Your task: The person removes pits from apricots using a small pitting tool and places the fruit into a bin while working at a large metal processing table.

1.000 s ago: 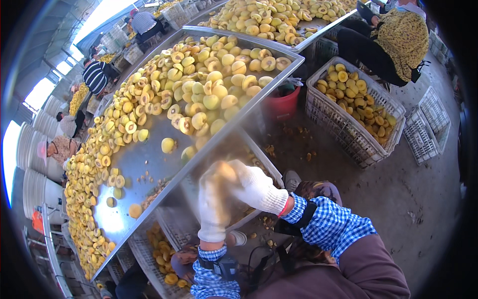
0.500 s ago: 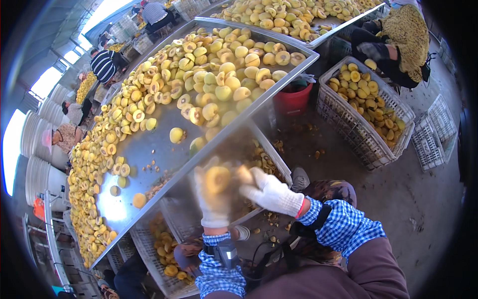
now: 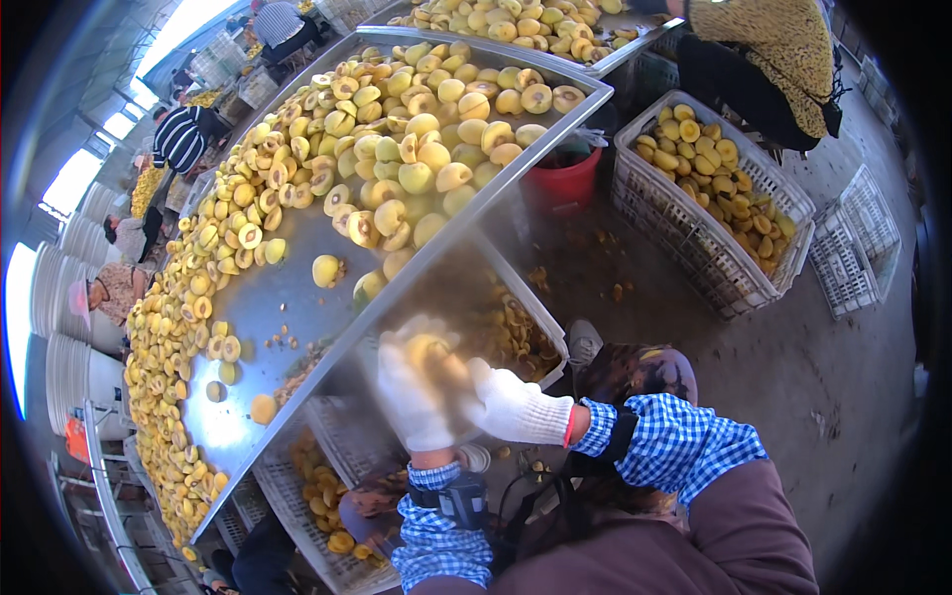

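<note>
A yellow peach half (image 3: 428,353) is held in my left hand (image 3: 409,395), whose white-gloved fingers curl around it just off the table's near edge. My right hand (image 3: 520,405), also in a white knit glove, meets the fruit from the right with its fingers drawn together. Blur hides its fingertips, so whatever they pinch cannot be made out. Beyond my hands, the metal table (image 3: 288,307) carries a large heap of halved yellow peaches (image 3: 377,149), several with the brown pit hollow showing.
Under my hands sits a crate (image 3: 543,332) with scraps. Another crate (image 3: 327,535) of peach halves stands lower left. To the right are a full crate (image 3: 694,238), an empty crate (image 3: 858,243) and a red bucket (image 3: 562,188). A co-worker (image 3: 759,69) bends at upper right.
My right hand has closed in on the peach half from the right; its fingers were apart from the fruit before. The view has shifted slightly. The co-worker's arm has moved toward the far table.
</note>
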Tool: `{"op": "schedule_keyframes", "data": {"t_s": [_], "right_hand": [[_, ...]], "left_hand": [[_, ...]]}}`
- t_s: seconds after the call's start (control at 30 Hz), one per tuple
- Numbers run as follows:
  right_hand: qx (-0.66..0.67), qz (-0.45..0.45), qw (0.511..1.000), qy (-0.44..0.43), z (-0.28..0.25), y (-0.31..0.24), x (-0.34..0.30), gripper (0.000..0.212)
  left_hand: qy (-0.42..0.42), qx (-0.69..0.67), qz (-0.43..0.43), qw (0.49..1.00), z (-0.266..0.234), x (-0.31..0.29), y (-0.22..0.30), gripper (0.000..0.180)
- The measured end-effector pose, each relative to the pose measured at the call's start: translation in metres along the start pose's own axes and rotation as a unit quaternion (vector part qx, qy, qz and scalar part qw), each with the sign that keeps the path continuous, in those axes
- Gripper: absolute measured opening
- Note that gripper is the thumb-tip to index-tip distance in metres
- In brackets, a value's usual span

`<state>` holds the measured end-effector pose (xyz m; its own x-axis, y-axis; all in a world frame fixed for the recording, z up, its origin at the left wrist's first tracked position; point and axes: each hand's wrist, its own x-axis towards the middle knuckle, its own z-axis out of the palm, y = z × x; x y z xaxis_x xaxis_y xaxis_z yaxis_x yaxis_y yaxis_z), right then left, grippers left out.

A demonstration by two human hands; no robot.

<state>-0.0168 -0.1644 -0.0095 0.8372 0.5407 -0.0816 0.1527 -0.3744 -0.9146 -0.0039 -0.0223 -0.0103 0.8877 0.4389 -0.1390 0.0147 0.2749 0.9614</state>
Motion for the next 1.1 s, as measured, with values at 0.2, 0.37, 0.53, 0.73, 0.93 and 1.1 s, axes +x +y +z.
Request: {"op": "schedule_keyframes", "data": {"t_s": [0.2, 0.37, 0.53, 0.73, 0.93, 1.1], "right_hand": [[0.075, 0.057, 0.994, -0.061, 0.004, 0.002, 0.003, 0.042], [0.139, 0.090, 0.985, -0.045, 0.000, -0.002, 0.003, 0.042], [0.294, 0.068, 0.935, -0.188, -0.025, -0.003, 0.000, 0.034], [0.335, 0.051, 0.916, -0.213, -0.027, -0.004, -0.001, 0.030], [0.404, 0.093, 0.875, -0.249, -0.017, 0.005, 0.003, 0.031], [0.366, 0.073, 0.895, -0.244, -0.024, -0.005, 0.005, 0.031]], "left_hand": [[-0.049, 0.081, -0.028, 0.995, -0.003, 0.004, 0.015, 0.041], [0.033, 0.162, 0.116, 0.979, 0.017, -0.009, 0.003, 0.037], [-0.066, 0.134, -0.007, 0.989, 0.000, 0.008, 0.013, 0.042], [0.017, 0.287, 0.179, 0.941, 0.012, -0.004, -0.003, 0.041], [-0.125, 0.121, -0.124, 0.977, 0.000, 0.008, 0.031, 0.053], [-0.003, 0.210, 0.107, 0.972, -0.001, 0.006, 0.000, 0.050]]}}
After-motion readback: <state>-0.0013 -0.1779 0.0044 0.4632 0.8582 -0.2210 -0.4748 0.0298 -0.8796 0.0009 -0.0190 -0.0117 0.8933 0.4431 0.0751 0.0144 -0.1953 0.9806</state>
